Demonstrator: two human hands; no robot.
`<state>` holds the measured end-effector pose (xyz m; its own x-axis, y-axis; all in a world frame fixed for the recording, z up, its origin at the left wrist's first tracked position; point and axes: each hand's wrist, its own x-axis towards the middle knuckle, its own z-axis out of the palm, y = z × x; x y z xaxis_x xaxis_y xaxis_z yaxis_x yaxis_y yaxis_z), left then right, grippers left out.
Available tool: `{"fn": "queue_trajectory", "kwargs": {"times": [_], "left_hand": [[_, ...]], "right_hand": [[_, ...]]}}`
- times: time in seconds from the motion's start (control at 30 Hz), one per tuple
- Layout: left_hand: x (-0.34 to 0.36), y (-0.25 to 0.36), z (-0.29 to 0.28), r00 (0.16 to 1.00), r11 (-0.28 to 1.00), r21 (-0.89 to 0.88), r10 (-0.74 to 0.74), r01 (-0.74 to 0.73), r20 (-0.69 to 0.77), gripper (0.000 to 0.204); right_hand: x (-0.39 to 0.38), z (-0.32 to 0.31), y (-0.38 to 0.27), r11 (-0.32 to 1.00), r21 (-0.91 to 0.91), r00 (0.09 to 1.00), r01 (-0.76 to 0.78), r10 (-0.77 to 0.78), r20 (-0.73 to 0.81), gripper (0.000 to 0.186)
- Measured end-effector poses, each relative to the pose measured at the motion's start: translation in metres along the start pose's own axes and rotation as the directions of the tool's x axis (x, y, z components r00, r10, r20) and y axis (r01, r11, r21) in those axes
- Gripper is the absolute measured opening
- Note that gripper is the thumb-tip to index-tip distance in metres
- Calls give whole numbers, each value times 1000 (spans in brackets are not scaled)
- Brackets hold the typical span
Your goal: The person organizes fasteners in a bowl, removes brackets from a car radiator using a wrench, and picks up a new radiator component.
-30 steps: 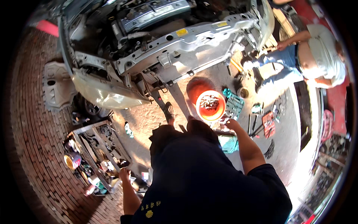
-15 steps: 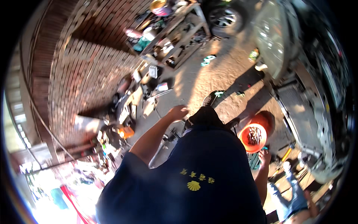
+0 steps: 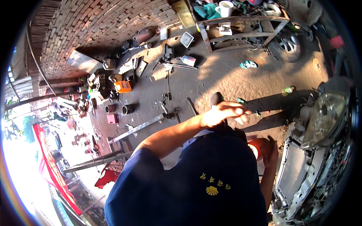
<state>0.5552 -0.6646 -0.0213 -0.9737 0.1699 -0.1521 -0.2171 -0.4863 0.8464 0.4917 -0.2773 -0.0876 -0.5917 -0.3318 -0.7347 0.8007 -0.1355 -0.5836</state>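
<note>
My left hand (image 3: pixel 226 114) is held out in front of my body, fingers partly stretched, with nothing seen in it. Low on the right, my right hand (image 3: pixel 269 151) is in shade against an orange tub (image 3: pixel 254 147). Its fingers are dark and partly hidden, so I cannot tell whether they grip the tub. My body and that hand cover most of the tub, and its contents are out of sight. One dark shoe (image 3: pixel 216 98) shows beyond my left hand.
The opened front of a car, with a headlight (image 3: pixel 325 116) and a radiator (image 3: pixel 292 162), stands at right. A metal beam (image 3: pixel 137 128), a yellow jug (image 3: pixel 123 86) and scattered parts lie left. A workbench frame (image 3: pixel 241 36) and a wheel (image 3: pixel 288 47) stand at the back.
The view has swung to the right. My left hand has moved right, across my front. My right hand now overlaps the orange tub, whose metal-looking contents showed before. A person at lower right is out of view.
</note>
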Motion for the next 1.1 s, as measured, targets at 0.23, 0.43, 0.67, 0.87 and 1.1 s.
{"fn": "queue_trajectory", "kwargs": {"times": [0.23,0.43,0.67,0.87,1.1], "left_hand": [[75,94,51,674,810,-579,375,96,637,56],[75,127,4,638,775,-620,416,124,647,54],[65,174,-89,768,909,-244,417,-339,486,67],[64,214,-105,835,882,-97,469,-462,288,58],[71,216,-123,759,785,-121,618,-607,205,55]], "right_hand": [[61,259,-46,948,94,700,-305,157,696,47],[99,356,-55,881,-125,479,-456,361,800,45],[143,414,-86,777,-328,252,-537,519,817,43],[168,469,-105,643,-544,11,-540,651,759,42],[181,522,-57,437,-707,-220,-556,743,632,39]]}}
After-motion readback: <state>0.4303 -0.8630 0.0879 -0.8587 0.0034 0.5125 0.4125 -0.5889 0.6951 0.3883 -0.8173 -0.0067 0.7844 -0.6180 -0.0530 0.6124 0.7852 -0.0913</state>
